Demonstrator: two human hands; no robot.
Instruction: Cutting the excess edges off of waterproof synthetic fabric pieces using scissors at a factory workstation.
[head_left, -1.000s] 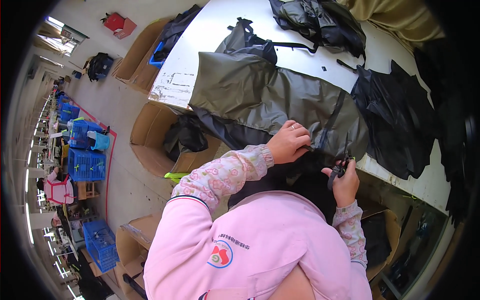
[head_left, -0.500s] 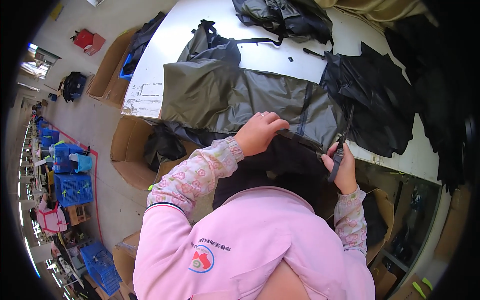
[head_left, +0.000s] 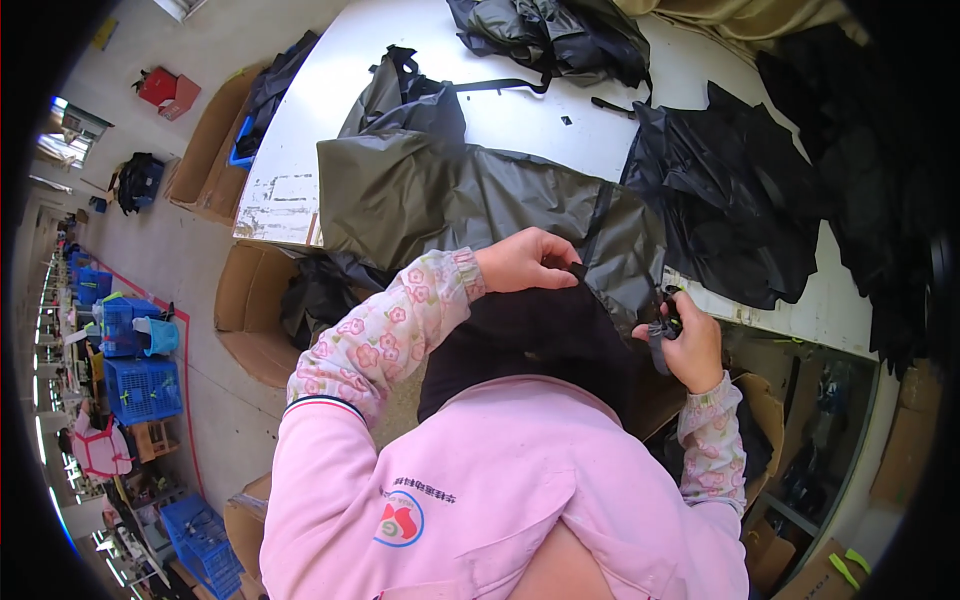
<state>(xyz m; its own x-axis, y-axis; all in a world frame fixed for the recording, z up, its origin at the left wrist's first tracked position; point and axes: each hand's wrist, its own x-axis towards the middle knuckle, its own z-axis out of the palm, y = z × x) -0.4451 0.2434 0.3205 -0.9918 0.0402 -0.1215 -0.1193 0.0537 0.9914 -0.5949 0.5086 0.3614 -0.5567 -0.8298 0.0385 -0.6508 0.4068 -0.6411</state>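
Note:
A dark olive sheet-like fabric piece (head_left: 450,195) lies over the near edge of the white table (head_left: 290,190), crossed by a black strap (head_left: 598,215). My left hand (head_left: 525,260) pinches the strap's near end at the fabric's edge, fingertips together. To its right, my right hand (head_left: 697,345) is closed around scissors with dark handles (head_left: 668,322), close to the fabric's near right corner. The blades hardly show, so whether they are spread cannot be made out. Black fabric (head_left: 725,200) lies beyond the right hand.
More olive and black pieces (head_left: 550,40) are heaped at the table's far side. Dark cloth (head_left: 840,180) hangs at the right edge. Cardboard boxes (head_left: 245,320) stand left of and below the table. Blue crates (head_left: 140,388) line the floor farther left.
The scissors have turned from blades pointing up beside the fabric to lying lower in my right hand. My left hand has shifted slightly, drawing the strap's end toward me.

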